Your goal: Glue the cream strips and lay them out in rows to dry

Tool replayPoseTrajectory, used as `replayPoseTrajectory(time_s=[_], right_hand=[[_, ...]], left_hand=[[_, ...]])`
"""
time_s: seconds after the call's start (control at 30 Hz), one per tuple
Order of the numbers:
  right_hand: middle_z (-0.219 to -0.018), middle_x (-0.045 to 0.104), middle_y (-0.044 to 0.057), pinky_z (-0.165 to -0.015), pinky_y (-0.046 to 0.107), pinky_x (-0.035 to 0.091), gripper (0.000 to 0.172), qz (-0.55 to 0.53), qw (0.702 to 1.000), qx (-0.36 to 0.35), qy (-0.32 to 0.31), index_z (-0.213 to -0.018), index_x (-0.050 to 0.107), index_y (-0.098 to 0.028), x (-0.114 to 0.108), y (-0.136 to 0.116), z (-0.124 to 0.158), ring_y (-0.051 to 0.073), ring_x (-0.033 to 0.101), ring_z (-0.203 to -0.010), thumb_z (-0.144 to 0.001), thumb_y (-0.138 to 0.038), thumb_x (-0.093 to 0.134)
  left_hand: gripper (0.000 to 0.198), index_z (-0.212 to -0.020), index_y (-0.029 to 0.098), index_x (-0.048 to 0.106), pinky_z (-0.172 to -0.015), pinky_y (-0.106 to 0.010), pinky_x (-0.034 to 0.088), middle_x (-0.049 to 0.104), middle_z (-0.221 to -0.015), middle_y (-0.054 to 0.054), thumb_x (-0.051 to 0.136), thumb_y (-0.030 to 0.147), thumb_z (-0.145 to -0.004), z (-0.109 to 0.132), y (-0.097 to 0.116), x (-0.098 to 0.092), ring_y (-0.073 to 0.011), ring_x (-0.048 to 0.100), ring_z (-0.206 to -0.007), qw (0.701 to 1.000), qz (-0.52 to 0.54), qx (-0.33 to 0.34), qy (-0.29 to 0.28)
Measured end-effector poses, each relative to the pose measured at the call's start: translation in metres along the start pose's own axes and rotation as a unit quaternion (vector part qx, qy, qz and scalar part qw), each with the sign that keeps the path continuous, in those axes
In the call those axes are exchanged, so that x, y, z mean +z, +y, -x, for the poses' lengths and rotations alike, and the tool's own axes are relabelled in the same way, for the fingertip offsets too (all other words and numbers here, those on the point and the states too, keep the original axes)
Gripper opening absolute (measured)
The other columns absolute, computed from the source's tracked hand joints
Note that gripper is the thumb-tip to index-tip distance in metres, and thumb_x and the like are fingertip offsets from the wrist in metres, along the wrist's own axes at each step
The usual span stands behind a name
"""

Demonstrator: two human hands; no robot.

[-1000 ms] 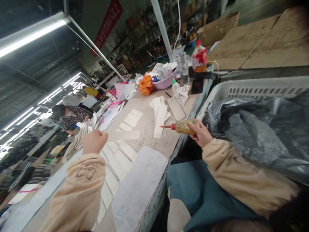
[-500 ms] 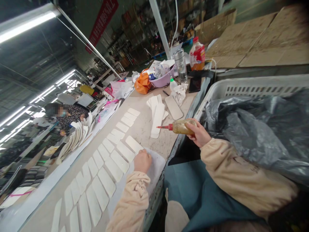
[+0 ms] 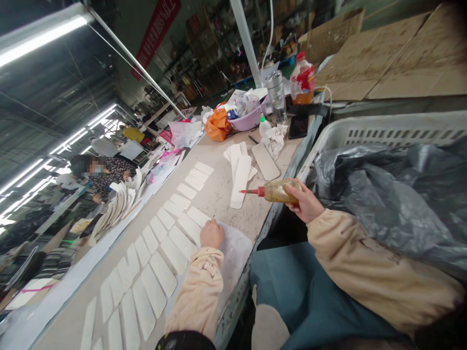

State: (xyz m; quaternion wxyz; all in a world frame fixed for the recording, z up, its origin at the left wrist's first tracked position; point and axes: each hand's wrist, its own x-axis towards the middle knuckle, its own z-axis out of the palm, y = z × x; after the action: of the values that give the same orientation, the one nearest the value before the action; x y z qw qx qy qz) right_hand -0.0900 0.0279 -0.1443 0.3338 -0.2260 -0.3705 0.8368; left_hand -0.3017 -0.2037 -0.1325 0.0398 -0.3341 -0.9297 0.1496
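My right hand (image 3: 304,200) is wrapped round a squeeze bottle (image 3: 280,191) of yellowish-brown liquid, held level above the table. Its red nozzle points left. My left hand (image 3: 212,234) is closed at the near end of a white rounded strip (image 3: 199,216), which lies flat on the table. Its fingertips are partly hidden from this angle. That strip lies at the upper end of the nearer of two rows of similar white strips (image 3: 163,272). Beyond the bottle's nozzle is a small pile of longer white strips (image 3: 241,177), beside a separate greyish insole-like piece (image 3: 266,162).
A white plastic crate (image 3: 401,127) lined with grey plastic film stands at my right. At the table's far end are a purple basin (image 3: 248,121), a clear flask (image 3: 276,97), a red-labelled bottle (image 3: 302,80) and a phone (image 3: 298,127). Across the table sits another person (image 3: 109,172).
My left hand has shifted slightly left with the white strip, which now lies closer beside the row. The bottle in my right hand keeps nearly the same pose.
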Motion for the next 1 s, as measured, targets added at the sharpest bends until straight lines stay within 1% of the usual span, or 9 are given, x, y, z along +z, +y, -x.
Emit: replayPoseTrajectory(time_s=[0.27, 0.37, 0.43, 0.53, 0.6, 0.7, 0.8, 0.9, 1.0], right_hand=[[-0.066, 0.048, -0.005, -0.029, 0.013, 0.014, 0.042, -0.006, 1.000, -0.008, -0.010, -0.096, 0.048, -0.023, -0.001, 0.000, 0.000, 0.004, 0.035, -0.038, -0.068, -0.044, 0.072], [-0.067, 0.049, -0.005, -0.030, 0.013, 0.014, 0.044, -0.015, 1.000, -0.004, -0.005, -0.096, 0.048, -0.023, 0.000, -0.001, -0.001, 0.004, 0.034, -0.039, -0.067, -0.044, 0.072], [-0.067, 0.049, -0.005, -0.030, 0.013, 0.014, 0.045, -0.019, 1.000, -0.001, -0.005, -0.096, 0.048, -0.023, 0.001, -0.003, -0.001, 0.004, 0.034, -0.040, -0.066, -0.045, 0.072], [-0.067, 0.048, -0.005, -0.030, 0.013, 0.014, 0.046, -0.026, 1.000, 0.006, -0.005, -0.096, 0.047, -0.023, 0.002, -0.004, -0.001, 0.004, 0.035, -0.040, -0.064, -0.045, 0.073], [-0.067, 0.048, -0.005, -0.029, 0.013, 0.014, 0.047, -0.029, 1.000, 0.009, -0.002, -0.096, 0.047, -0.024, 0.002, -0.003, -0.001, 0.004, 0.035, -0.039, -0.064, -0.046, 0.073], [-0.068, 0.049, -0.005, -0.029, 0.013, 0.014, 0.045, -0.030, 1.000, 0.009, -0.003, -0.096, 0.047, -0.024, 0.002, -0.001, -0.001, 0.004, 0.036, -0.039, -0.065, -0.045, 0.072], [-0.068, 0.048, -0.006, -0.029, 0.012, 0.013, 0.044, -0.027, 1.000, 0.009, -0.006, -0.095, 0.047, -0.024, 0.000, 0.000, -0.001, 0.004, 0.035, -0.039, -0.067, -0.045, 0.071], [-0.067, 0.048, -0.006, -0.030, 0.013, 0.013, 0.044, -0.027, 1.000, 0.013, -0.002, -0.096, 0.046, -0.024, 0.000, -0.001, -0.002, 0.004, 0.035, -0.039, -0.067, -0.046, 0.071], [-0.067, 0.049, -0.006, -0.030, 0.013, 0.014, 0.045, -0.030, 0.999, 0.012, -0.003, -0.097, 0.045, -0.024, 0.000, -0.002, -0.002, 0.004, 0.035, -0.038, -0.067, -0.046, 0.071]], left_hand=[[0.025, -0.098, 0.014, 0.059, -0.068, -0.029, 0.043, 0.064, -0.084, -0.010, 0.038, 0.016, -0.084, -0.015, -0.018, 0.001, -0.0211, 0.063, -0.081, 1.000, 0.020, -0.011, -0.003], [0.031, -0.098, 0.014, 0.063, -0.073, -0.029, 0.044, 0.063, -0.094, -0.012, 0.038, 0.010, -0.081, -0.016, -0.020, 0.001, -0.0208, 0.062, -0.086, 0.999, 0.030, 0.004, 0.014], [0.035, -0.103, 0.014, 0.063, -0.077, -0.028, 0.044, 0.061, -0.103, -0.012, 0.039, 0.009, -0.079, -0.016, -0.016, -0.003, -0.0201, 0.061, -0.091, 0.997, 0.055, 0.006, 0.045], [0.032, -0.106, 0.014, 0.063, -0.083, -0.028, 0.044, 0.061, -0.106, -0.011, 0.041, 0.019, -0.083, -0.023, 0.003, -0.012, -0.0203, 0.058, -0.097, 0.988, 0.107, 0.024, 0.113], [0.033, -0.105, 0.015, 0.064, -0.084, -0.028, 0.043, 0.063, -0.101, -0.010, 0.041, 0.029, -0.086, -0.033, 0.023, -0.018, -0.0200, 0.058, -0.095, 0.981, 0.141, 0.045, 0.125], [0.035, -0.100, 0.016, 0.067, -0.082, -0.029, 0.043, 0.065, -0.096, -0.009, 0.043, 0.037, -0.086, -0.052, 0.057, -0.027, -0.0192, 0.060, -0.088, 0.981, 0.157, 0.062, 0.092], [0.032, -0.088, 0.015, 0.069, -0.073, -0.028, 0.043, 0.065, -0.093, -0.012, 0.045, 0.035, -0.083, -0.069, 0.085, -0.032, -0.0205, 0.061, -0.085, 0.991, 0.117, 0.050, 0.047], [0.028, -0.082, 0.013, 0.070, -0.067, -0.028, 0.041, 0.066, -0.090, -0.014, 0.048, 0.030, -0.079, -0.079, 0.096, -0.037, -0.0210, 0.062, -0.083, 0.995, 0.092, 0.044, 0.008], [0.026, -0.076, 0.014, 0.071, -0.063, -0.027, 0.039, 0.068, -0.080, -0.012, 0.050, 0.029, -0.078, -0.085, 0.093, -0.040, -0.0195, 0.062, -0.077, 0.993, 0.097, 0.058, -0.016]])
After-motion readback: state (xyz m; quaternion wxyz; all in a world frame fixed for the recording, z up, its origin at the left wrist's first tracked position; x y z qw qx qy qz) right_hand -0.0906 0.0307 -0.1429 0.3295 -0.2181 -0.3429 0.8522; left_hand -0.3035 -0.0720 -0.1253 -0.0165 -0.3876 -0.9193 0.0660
